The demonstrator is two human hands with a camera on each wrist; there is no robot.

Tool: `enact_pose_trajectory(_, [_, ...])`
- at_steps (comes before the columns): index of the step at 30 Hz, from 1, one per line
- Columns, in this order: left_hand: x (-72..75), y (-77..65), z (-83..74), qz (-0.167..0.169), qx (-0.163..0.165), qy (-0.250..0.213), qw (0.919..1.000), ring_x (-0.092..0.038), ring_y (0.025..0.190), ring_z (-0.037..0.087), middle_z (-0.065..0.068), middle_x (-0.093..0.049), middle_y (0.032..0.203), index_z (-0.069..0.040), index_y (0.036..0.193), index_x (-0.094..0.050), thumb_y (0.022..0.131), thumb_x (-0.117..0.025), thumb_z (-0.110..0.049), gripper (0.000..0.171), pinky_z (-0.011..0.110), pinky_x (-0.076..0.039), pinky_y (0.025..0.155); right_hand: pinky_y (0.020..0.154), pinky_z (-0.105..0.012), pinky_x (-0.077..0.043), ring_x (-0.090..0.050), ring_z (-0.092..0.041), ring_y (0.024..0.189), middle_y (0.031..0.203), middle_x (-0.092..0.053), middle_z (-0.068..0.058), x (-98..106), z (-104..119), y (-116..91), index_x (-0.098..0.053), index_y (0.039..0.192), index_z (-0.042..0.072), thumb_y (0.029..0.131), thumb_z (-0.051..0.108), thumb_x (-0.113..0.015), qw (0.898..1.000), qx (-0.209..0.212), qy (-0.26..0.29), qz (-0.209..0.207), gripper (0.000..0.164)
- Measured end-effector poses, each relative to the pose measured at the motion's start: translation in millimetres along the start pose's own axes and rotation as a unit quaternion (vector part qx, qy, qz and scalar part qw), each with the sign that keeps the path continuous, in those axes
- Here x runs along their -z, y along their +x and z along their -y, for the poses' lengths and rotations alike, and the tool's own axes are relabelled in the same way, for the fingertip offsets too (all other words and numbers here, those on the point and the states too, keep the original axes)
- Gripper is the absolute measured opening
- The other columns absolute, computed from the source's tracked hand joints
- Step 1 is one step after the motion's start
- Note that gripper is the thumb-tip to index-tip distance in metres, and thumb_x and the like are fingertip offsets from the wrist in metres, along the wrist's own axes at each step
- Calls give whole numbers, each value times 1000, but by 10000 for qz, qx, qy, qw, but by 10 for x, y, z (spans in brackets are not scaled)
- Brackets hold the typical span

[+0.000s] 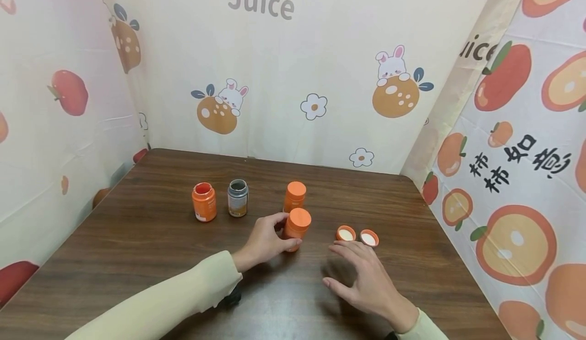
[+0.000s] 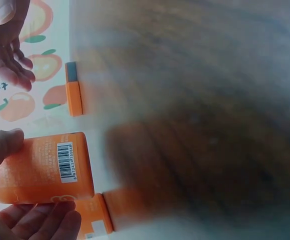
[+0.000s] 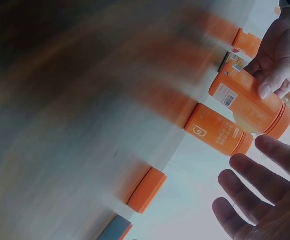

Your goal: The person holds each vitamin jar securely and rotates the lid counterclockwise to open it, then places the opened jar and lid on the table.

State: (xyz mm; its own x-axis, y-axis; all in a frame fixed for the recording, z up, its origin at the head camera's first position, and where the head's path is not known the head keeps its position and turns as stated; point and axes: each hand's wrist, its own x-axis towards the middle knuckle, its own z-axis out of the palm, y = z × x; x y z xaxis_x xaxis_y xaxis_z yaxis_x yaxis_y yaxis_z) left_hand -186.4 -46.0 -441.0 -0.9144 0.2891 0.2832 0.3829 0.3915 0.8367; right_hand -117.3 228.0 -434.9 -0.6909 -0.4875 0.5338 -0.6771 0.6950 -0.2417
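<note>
Left hand (image 1: 264, 239) clamped round front jar (image 1: 299, 224), just before rear jar (image 1: 295, 195); right hand (image 1: 366, 278) holds nothing, fingers apart, near first lid (image 1: 346, 234) and second lid (image 1: 369, 238) (undersides up); orange jar (image 1: 205, 205), grey jar (image 1: 237, 201) open; two jars still capped.

Fruit-print curtains (image 1: 339, 39) around brown table (image 1: 137, 228)

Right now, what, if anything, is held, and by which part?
The left hand holds the nearer capped orange bottle by its body, below the cap; the right hand holds nothing.
</note>
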Motion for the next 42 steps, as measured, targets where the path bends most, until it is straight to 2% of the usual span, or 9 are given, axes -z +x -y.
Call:
enact_pose_trajectory(14, [66,-100,-3,44,49,49,10000,-68,102,23,6,-72,116,-6,124,-69,79,-90,-18,51,45,-56,90,97,-49,-45,-59,-16,120,130,-64,9,-7,33,32,-64,133,21,78,45,-88,9998,-154,124,-30,64])
enact_pose_trajectory(21, [93,-162,-3,58,16,-13,10000,-68,102,24,6,-72,116,-6,124,-69,78,-91,-17,51,48,-55,90,95,-49,-47,-58,-13,120,130,-63,11,-14,47,32,-63,134,20,79,48,-87,9990,-405,170,89,65])
enact_pose_trajectory(30, [136,-213,5,45,45,38,10000,-68,101,22,5,-72,115,-6,124,-69,78,-91,-17,52,46,-56,90,94,-48,-48,-59,-14,119,128,-64,9,-35,80,61,-65,132,13,79,46,-87,9989,-405,245,67,66])
enact_pose_trajectory(36, [163,-241,-22,174,121,56,9998,-67,104,20,5,-71,119,-7,126,-68,79,-91,-18,54,45,-55,92,95,-46,-49,-58,-12,119,127,-65,6,-66,102,74,-63,134,20,80,47,-87,9980,-543,299,113,65])
enact_pose_trajectory(42, [184,-278,-30,124,-1,224,9997,-68,102,22,7,-71,117,-5,125,-68,78,-91,-18,55,46,-56,90,96,-46,-49,-58,-13,120,127,-65,8,-82,124,97,-63,134,21,79,48,-86,9975,-610,342,96,66])
